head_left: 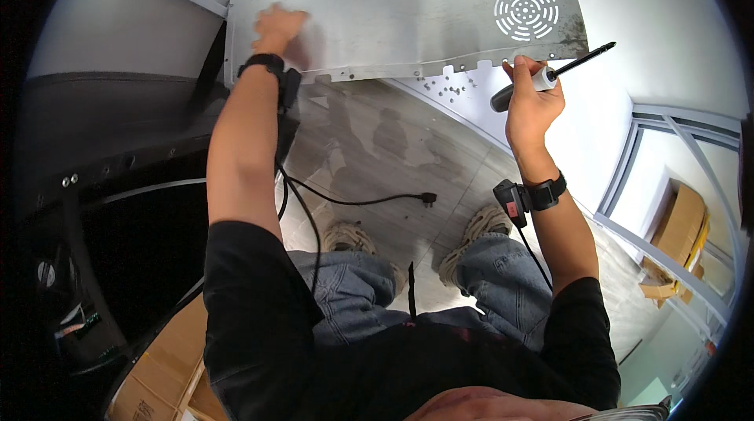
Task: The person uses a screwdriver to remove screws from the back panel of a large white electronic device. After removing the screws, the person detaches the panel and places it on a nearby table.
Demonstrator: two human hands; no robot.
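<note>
A large grey sheet-metal panel [393, 12] with a round pattern of vent slots lies across the far side. On its left part, my left hand [279, 27] is over or against the metal, slightly smeared by motion, fingers apart and holding nothing. My right hand [534, 103] is closed round a screwdriver [545, 79] with a grey and white handle, at the panel's near right edge. The black shaft points up and to the right, away from the panel. Whether the right fingertips also touch the panel's edge, I cannot tell.
Several small screws [449, 91] lie on the white surface just below the panel. A black power cable with a plug [428, 199] runs over the tiled floor. A dark open cabinet [133, 217] stands at the left. Cardboard boxes [161, 358] sit lower left and right.
</note>
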